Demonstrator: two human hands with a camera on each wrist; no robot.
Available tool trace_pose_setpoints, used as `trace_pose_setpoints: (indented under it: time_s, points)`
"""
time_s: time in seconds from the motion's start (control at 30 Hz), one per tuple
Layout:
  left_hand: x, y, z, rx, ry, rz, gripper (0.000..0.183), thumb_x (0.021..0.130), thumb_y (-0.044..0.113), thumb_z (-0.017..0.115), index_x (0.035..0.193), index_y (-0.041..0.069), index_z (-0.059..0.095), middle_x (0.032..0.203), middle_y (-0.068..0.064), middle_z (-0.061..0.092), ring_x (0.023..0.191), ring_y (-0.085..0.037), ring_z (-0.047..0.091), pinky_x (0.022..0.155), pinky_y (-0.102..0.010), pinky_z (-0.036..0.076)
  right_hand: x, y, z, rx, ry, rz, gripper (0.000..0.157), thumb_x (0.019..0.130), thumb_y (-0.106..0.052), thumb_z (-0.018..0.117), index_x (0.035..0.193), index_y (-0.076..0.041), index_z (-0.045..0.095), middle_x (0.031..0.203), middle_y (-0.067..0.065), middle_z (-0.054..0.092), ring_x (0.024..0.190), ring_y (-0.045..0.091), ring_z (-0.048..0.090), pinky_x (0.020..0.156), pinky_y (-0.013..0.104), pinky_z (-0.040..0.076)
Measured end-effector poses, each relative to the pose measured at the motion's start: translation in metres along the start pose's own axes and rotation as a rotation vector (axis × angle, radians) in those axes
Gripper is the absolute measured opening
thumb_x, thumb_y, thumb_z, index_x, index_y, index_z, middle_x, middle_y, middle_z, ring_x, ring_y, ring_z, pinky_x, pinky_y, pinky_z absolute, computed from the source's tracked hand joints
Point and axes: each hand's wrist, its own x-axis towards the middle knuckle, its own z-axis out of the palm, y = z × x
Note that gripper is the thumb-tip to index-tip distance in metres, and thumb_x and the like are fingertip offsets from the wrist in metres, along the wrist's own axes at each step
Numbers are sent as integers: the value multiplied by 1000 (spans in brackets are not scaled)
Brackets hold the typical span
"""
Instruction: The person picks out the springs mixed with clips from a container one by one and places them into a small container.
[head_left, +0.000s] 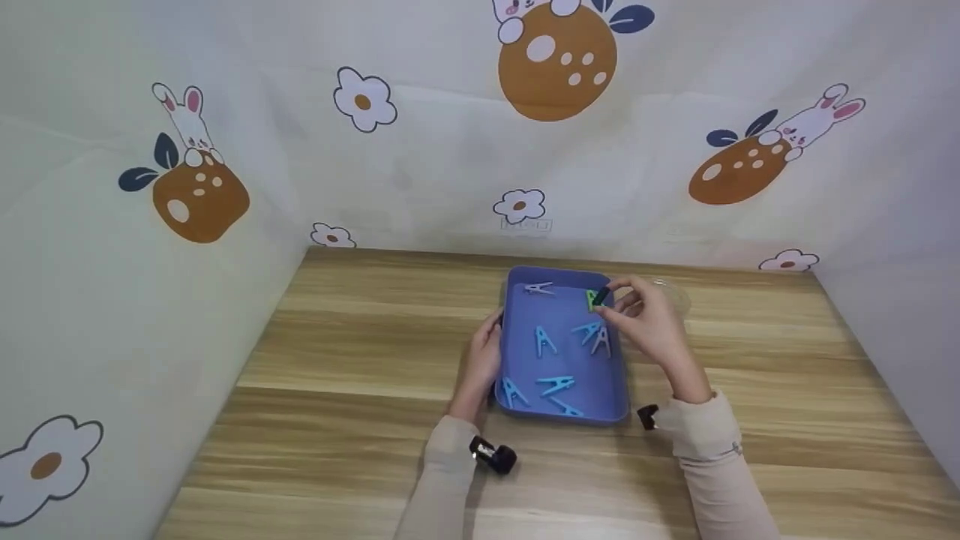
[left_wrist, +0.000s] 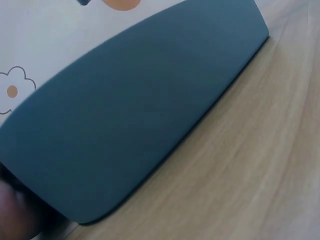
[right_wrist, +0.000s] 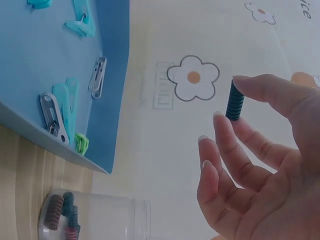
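Observation:
My right hand pinches a short dark green ribbed cylinder between thumb and fingertips. In the head view it is above the far right part of a blue tray. Several clothespins lie in the tray: blue ones, greyish ones, and a green one partly hidden behind the cylinder. Against the tray's left wall rests my left hand, fingers extended along it. The left wrist view shows the tray's outer wall and a blurred bit of that hand.
Right of the tray, partly behind my right hand, is a clear plastic jar holding several ribbed cylinders, brown, dark green and reddish. The wooden table meets printed cloth walls at the back and sides.

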Motion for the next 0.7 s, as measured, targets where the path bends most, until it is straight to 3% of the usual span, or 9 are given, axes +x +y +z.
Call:
trace_pose_setpoints:
  time_s: [0.23, 0.37, 0.5, 0.63, 0.7]
  points:
    - [-2, 4, -2, 86, 4, -62, 44, 113, 12, 40, 154, 2, 52, 160, -19, 49, 152, -38, 41, 129, -50, 31, -6, 6, -11, 58, 63, 38, 34, 93, -8, 80, 122, 5, 67, 84, 14, 71, 62, 8, 63, 52, 20, 52]
    - [-3, 9, -6, 164, 19, -69, 44, 114, 18, 41, 154, 8, 54, 161, -16, 50, 152, -36, 42, 128, -51, 32, -7, 6, -17, 58, 79, 64, 34, 95, -10, 78, 124, 3, 66, 86, 13, 70, 64, 11, 64, 54, 22, 55]
    - [-4, 12, -8, 221, -6, -28, 44, 114, 18, 42, 156, 7, 52, 161, -17, 49, 152, -37, 42, 128, -51, 32, -8, 7, -21, 6, 112, 74, 32, 95, -11, 77, 123, 0, 67, 90, 14, 73, 73, 12, 65, 58, 20, 53]
    - [-7, 12, -9, 356, -43, 41, 45, 114, 17, 43, 157, 7, 50, 160, -18, 50, 150, -38, 45, 126, -52, 36, -9, 10, -27, -12, 138, 81, 32, 95, -11, 77, 123, -1, 68, 92, 15, 73, 74, 9, 65, 58, 18, 54]
    - [-7, 12, -9, 436, -47, 125, 44, 113, 13, 43, 156, 3, 50, 156, -22, 53, 146, -41, 49, 123, -54, 39, -9, 12, -29, -20, 154, 74, 31, 94, -8, 76, 122, 0, 68, 91, 16, 73, 74, 10, 65, 60, 16, 53]
